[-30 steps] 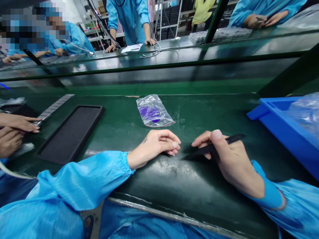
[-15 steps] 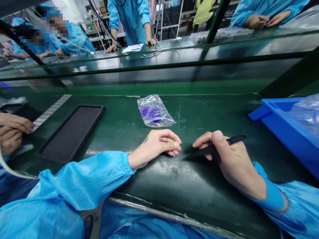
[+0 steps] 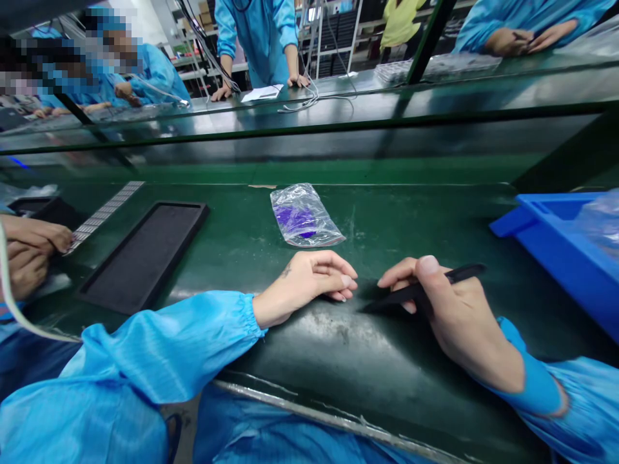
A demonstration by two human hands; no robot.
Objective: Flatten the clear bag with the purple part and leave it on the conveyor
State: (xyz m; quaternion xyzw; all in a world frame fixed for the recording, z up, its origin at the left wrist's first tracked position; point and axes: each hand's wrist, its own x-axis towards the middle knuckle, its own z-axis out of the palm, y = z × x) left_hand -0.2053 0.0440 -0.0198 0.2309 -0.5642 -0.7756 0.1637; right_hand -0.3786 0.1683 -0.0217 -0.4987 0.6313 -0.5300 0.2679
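My left hand [image 3: 309, 283] is closed in a pinch just above the green work surface [image 3: 290, 348]. Whatever its fingertips hold, if anything, is too small or hidden to make out. To the right, my right hand [image 3: 449, 316] grips slim black tweezers [image 3: 467, 272] between thumb and fingers. Their pointed end slants down to the left, toward my left fingertips, with a gap between. Beyond my left hand lies a clear plastic bag [image 3: 309, 216] with purple contents, touched by neither hand.
A shallow black tray [image 3: 145, 258] lies at left, near a gridded strip [image 3: 104, 209] and another person's hands [image 3: 29, 251]. At right stands a blue bin [image 3: 556, 245] holding clear plastic. A pale cable [image 3: 14, 309] loops at far left. More people sit or stand across the bench.
The whole view has shifted slightly, moving everything a little to the right. Both hands keep nearly the same pose, and the tweezers stay in my right hand.
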